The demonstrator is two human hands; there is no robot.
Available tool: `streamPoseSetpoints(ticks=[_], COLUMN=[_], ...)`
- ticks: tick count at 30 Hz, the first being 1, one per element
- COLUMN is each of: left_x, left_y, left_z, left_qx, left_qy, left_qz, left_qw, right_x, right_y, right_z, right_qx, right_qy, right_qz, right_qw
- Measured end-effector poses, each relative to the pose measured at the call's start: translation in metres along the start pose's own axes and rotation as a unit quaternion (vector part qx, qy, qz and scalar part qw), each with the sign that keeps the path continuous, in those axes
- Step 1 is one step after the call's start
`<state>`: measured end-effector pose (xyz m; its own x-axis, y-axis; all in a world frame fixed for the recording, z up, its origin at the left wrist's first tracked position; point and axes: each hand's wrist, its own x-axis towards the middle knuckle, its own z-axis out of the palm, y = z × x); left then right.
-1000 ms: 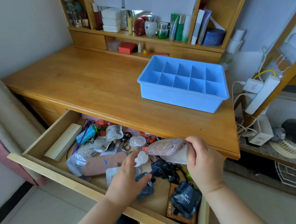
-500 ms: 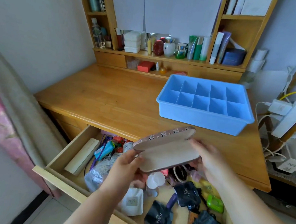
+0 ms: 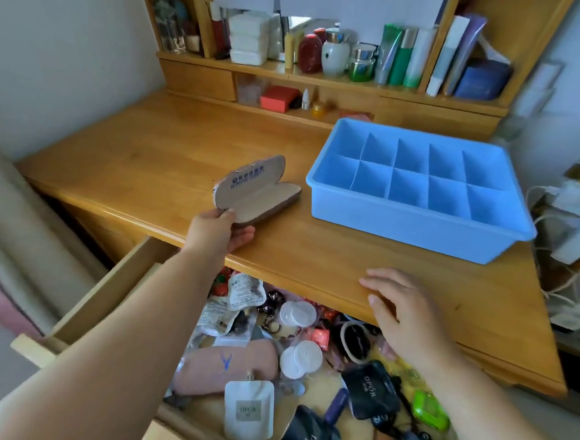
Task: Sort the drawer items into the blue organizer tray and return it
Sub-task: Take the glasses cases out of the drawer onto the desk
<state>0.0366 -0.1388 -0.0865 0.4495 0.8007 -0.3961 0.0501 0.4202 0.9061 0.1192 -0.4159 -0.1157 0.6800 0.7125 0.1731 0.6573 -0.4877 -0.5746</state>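
The blue organizer tray (image 3: 415, 225) stands on the desk top at the right, and every compartment I can see is bare. A brown glasses case (image 3: 263, 192) lies open on the desk just left of the tray. My left hand (image 3: 217, 233) holds its near end, thumb on the lid. My right hand (image 3: 405, 314) hovers with relaxed fingers over the desk's front edge and holds nothing. Below, the open drawer (image 3: 105, 292) is full of loose items: a pink pouch (image 3: 227, 366), white sachets, round white lids, black pouches and a green case.
Shelves (image 3: 326, 78) at the back of the desk carry bottles, tubes, jars and a red box. Cables and a power strip (image 3: 578, 205) hang at the right. Bare desk top (image 3: 132, 153) stretches to the left of the glasses case.
The glasses case came up out of the drawer in both hands and now lies open on the desk. My right hand has let go and dropped back to the desk edge.
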Motion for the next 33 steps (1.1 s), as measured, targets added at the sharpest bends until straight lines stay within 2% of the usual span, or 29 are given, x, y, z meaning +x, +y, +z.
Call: streamPoseSetpoints(ticks=[2,3,5,7,9,10,11,13,14,16,18,20,21,22,25,28,31,33], left_x=[-0.002,-0.007,-0.027,-0.053,-0.072,-0.078,-0.080,-0.079,-0.078,-0.074,-0.072,-0.072,-0.073,-0.074,-0.085,-0.101,-0.107,-0.102], left_y=[0.001,-0.002,-0.017,-0.046,-0.079,-0.094,-0.107,-0.122,-0.124,-0.126,-0.125,-0.122,-0.119,-0.116,-0.095,-0.063,-0.030,-0.010], left_z=[-0.002,-0.007,-0.026,-0.054,-0.081,-0.093,-0.104,-0.119,-0.122,-0.118,-0.112,-0.111,-0.113,-0.116,-0.122,-0.126,-0.135,-0.141], left_qx=[0.037,0.102,0.246,0.354,0.497,0.576,0.641,0.731,0.758,0.791,0.823,0.844,0.838,0.819,0.714,0.597,0.434,0.334], left_qy=[-0.006,0.003,0.027,0.004,-0.060,-0.095,-0.123,-0.144,-0.146,-0.141,-0.122,-0.122,-0.127,-0.132,-0.144,-0.178,-0.197,-0.157], left_qz=[0.020,0.057,0.175,0.265,0.237,0.207,0.188,0.170,0.161,0.135,0.139,0.177,0.198,0.221,0.282,0.267,0.239,0.245], left_qw=[0.999,0.993,0.953,0.897,0.833,0.785,0.734,0.645,0.615,0.580,0.538,0.491,0.492,0.512,0.624,0.735,0.846,0.896], right_x=[0.001,0.002,0.000,-0.011,-0.035,-0.049,-0.062,-0.080,-0.086,-0.095,-0.103,-0.108,-0.109,-0.107,-0.095,-0.075,-0.051,-0.031], right_y=[0.000,0.001,0.001,-0.004,-0.017,-0.023,-0.029,-0.031,-0.027,-0.020,-0.016,-0.012,-0.012,-0.012,-0.022,-0.041,-0.050,-0.050], right_z=[0.001,0.002,0.004,0.013,0.035,0.048,0.062,0.087,0.095,0.105,0.106,0.103,0.099,0.094,0.074,0.056,0.043,0.038], right_qx=[-0.008,-0.006,-0.016,-0.058,-0.092,-0.095,-0.089,-0.049,-0.020,-0.021,-0.042,-0.048,-0.038,-0.027,0.029,0.047,0.002,-0.060], right_qy=[0.001,0.003,0.015,0.043,0.029,-0.010,-0.074,-0.192,-0.247,-0.306,-0.315,-0.309,-0.303,-0.294,-0.210,-0.097,0.036,0.076], right_qz=[-0.009,-0.010,-0.009,-0.057,-0.162,-0.207,-0.228,-0.183,-0.138,-0.115,-0.100,-0.083,-0.074,-0.060,-0.020,-0.039,-0.088,-0.115], right_qw=[1.000,1.000,1.000,0.996,0.982,0.974,0.967,0.963,0.959,0.945,0.943,0.946,0.949,0.954,0.977,0.993,0.995,0.989])
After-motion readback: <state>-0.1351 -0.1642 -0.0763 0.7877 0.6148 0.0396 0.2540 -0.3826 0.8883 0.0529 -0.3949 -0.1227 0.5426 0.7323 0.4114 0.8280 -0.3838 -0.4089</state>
